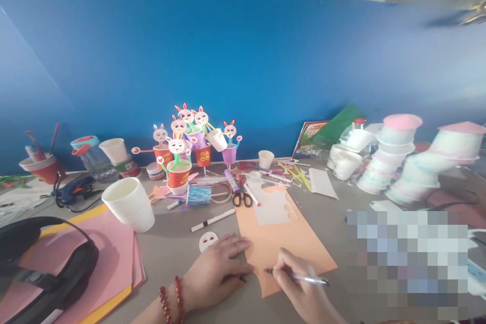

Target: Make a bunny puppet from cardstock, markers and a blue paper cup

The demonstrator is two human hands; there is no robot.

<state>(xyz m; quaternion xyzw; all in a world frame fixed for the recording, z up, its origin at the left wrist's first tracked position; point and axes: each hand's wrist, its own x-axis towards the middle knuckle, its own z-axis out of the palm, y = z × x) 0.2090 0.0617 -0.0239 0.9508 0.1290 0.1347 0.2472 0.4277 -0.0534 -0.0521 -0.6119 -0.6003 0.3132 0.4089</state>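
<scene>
Head, left hand (218, 271) flat, right (298, 291) (pinching pen (313, 280))

Two hands (220, 269), one orange sheet (281, 243), one pair of scissors (242, 192), two bracelets (178, 293) and six, yes, six rabbit heads (230, 130)!

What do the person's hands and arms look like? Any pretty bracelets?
Yes! The left hand has two strings of round, shiny red-brown beads around its wrist. The right hand shows no bracelet. Neither wears a glove, and no sleeves show.
</scene>
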